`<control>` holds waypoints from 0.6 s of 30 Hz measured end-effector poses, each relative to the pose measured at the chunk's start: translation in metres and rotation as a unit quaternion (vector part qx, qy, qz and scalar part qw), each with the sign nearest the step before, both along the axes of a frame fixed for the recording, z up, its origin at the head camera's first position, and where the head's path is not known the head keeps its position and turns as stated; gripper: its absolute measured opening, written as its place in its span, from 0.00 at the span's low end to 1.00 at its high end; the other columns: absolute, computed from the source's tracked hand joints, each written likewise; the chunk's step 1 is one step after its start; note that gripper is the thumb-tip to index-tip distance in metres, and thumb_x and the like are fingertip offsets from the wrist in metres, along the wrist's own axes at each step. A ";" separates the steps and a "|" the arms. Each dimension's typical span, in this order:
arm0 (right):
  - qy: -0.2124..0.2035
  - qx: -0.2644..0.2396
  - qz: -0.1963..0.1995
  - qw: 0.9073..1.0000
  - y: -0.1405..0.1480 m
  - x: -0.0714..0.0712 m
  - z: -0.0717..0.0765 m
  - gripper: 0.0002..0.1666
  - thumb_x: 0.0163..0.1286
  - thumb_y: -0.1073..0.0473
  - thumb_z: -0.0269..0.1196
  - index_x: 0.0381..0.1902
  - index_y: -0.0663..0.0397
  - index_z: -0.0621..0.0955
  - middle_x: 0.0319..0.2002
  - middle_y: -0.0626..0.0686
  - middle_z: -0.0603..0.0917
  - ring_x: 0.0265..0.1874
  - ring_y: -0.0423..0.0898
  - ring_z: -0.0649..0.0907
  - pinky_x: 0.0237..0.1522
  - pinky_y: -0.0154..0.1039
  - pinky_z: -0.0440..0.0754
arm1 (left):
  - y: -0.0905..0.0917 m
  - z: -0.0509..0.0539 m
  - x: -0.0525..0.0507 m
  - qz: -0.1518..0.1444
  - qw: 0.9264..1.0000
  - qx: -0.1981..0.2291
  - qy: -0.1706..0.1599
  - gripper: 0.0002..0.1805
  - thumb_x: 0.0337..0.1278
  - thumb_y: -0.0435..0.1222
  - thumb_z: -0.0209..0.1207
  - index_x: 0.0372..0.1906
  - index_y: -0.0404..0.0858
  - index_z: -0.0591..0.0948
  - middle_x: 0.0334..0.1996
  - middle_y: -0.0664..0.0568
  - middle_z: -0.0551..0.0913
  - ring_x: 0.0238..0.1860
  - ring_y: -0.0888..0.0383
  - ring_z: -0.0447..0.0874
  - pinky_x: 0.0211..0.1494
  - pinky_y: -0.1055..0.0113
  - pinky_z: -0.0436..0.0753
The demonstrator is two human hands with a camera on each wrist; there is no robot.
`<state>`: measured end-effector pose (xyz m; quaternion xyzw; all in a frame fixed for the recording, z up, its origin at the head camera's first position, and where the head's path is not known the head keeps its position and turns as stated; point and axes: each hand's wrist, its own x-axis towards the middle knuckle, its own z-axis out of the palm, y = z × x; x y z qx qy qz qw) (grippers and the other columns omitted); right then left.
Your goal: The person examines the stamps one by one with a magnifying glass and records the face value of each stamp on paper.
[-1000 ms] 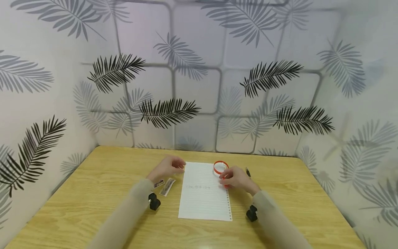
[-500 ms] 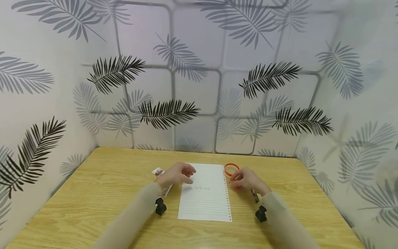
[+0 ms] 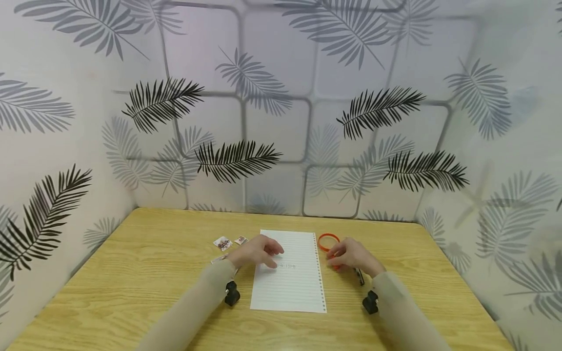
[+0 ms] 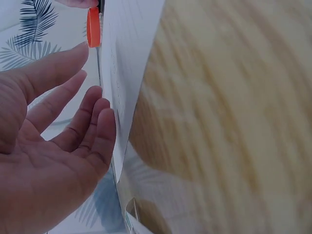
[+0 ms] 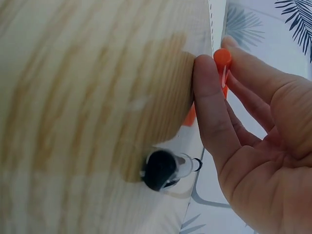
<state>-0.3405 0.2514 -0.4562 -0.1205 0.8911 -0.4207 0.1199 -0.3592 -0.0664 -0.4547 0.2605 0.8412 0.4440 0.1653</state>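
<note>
My right hand [image 3: 353,256] pinches the handle of an orange-red magnifying glass [image 3: 328,235] between thumb and fingers. The round rim lies just off the paper's top right side, and most of the handle is hidden by the hand. In the right wrist view, the rounded handle end [image 5: 223,57] shows between the fingertips. My left hand [image 3: 255,252] hovers at the left part of a lined sheet of paper [image 3: 287,292], fingers loosely bent and holding nothing. A line of handwriting [image 3: 289,266] crosses the sheet, partly covered by that hand.
Several small printed pictures lie left of the paper, among them a square one [image 3: 223,243] and a smaller one [image 3: 240,240]. A pen [image 3: 360,276] with a black end lies beside the right wrist. A patterned wall [image 3: 281,190] closes off the table's [image 3: 153,253] back.
The right hand has moved rightward with the magnifying glass, from the paper's right edge to beyond it. The left hand has shifted right over the paper, uncovering small pictures behind it.
</note>
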 end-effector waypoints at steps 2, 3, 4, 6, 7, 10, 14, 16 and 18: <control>-0.002 -0.001 0.012 1.000 0.001 -0.001 0.001 0.12 0.61 0.65 0.70 0.41 0.66 0.86 0.35 0.55 0.86 0.25 0.42 0.84 0.32 0.40 0.86 | 0.002 0.000 0.001 0.002 1.000 -0.016 0.001 0.21 0.45 0.25 0.70 0.49 0.33 0.84 0.46 0.45 0.84 0.48 0.51 0.78 0.56 0.59 0.76; -0.004 -0.003 0.018 1.000 0.002 -0.001 0.001 0.12 0.61 0.65 0.70 0.41 0.66 0.86 0.35 0.55 0.86 0.25 0.42 0.84 0.32 0.40 0.86 | 0.002 0.000 0.001 0.002 1.000 -0.023 0.001 0.21 0.44 0.25 0.70 0.48 0.34 0.84 0.46 0.46 0.84 0.48 0.52 0.78 0.57 0.59 0.76; -0.005 -0.002 0.023 1.000 0.003 -0.001 0.002 0.12 0.62 0.64 0.69 0.42 0.66 0.86 0.35 0.55 0.86 0.25 0.42 0.84 0.32 0.40 0.86 | 0.003 0.000 0.001 0.003 1.000 -0.031 0.000 0.21 0.43 0.25 0.71 0.48 0.35 0.85 0.46 0.47 0.84 0.48 0.53 0.78 0.58 0.59 0.76; -0.007 -0.005 0.028 1.000 0.004 -0.002 0.002 0.12 0.62 0.64 0.69 0.42 0.66 0.86 0.35 0.55 0.86 0.26 0.41 0.84 0.32 0.40 0.86 | 0.004 0.000 0.000 -0.002 0.999 -0.044 0.007 0.21 0.42 0.24 0.71 0.47 0.35 0.85 0.46 0.48 0.84 0.49 0.54 0.78 0.59 0.58 0.75; -0.008 -0.005 0.029 1.000 0.005 -0.002 0.002 0.12 0.62 0.64 0.69 0.42 0.66 0.86 0.36 0.55 0.86 0.26 0.41 0.84 0.32 0.40 0.86 | 0.004 0.000 0.001 -0.003 0.999 -0.050 0.008 0.22 0.41 0.24 0.71 0.47 0.36 0.85 0.46 0.48 0.84 0.49 0.54 0.78 0.60 0.57 0.75; -0.010 -0.005 0.029 1.000 0.006 -0.003 0.003 0.12 0.62 0.64 0.69 0.43 0.65 0.86 0.36 0.55 0.86 0.26 0.41 0.84 0.33 0.40 0.86 | 0.006 0.000 0.002 -0.007 0.997 -0.073 0.013 0.23 0.40 0.24 0.72 0.47 0.38 0.85 0.49 0.49 0.82 0.51 0.53 0.77 0.63 0.54 0.73; -0.014 -0.003 0.028 0.999 0.005 -0.002 0.004 0.13 0.62 0.63 0.69 0.44 0.65 0.86 0.37 0.56 0.86 0.26 0.41 0.84 0.33 0.41 0.86 | 0.006 0.002 0.006 -0.011 0.995 -0.103 0.007 0.24 0.40 0.25 0.73 0.48 0.40 0.83 0.52 0.49 0.78 0.56 0.51 0.74 0.66 0.52 0.69; -0.014 -0.002 0.031 0.999 0.005 -0.001 0.004 0.13 0.62 0.63 0.69 0.44 0.65 0.86 0.37 0.57 0.86 0.27 0.41 0.84 0.33 0.41 0.86 | 0.006 0.002 0.008 -0.016 0.994 -0.110 0.004 0.25 0.40 0.24 0.73 0.49 0.41 0.82 0.53 0.49 0.76 0.58 0.50 0.72 0.67 0.51 0.68; -0.016 -0.004 0.030 0.999 0.005 -0.001 0.004 0.14 0.62 0.63 0.69 0.44 0.65 0.85 0.36 0.58 0.86 0.27 0.42 0.84 0.33 0.41 0.86 | 0.006 0.002 0.009 -0.022 0.994 -0.110 0.002 0.26 0.41 0.24 0.72 0.50 0.41 0.82 0.53 0.48 0.75 0.58 0.50 0.71 0.67 0.51 0.68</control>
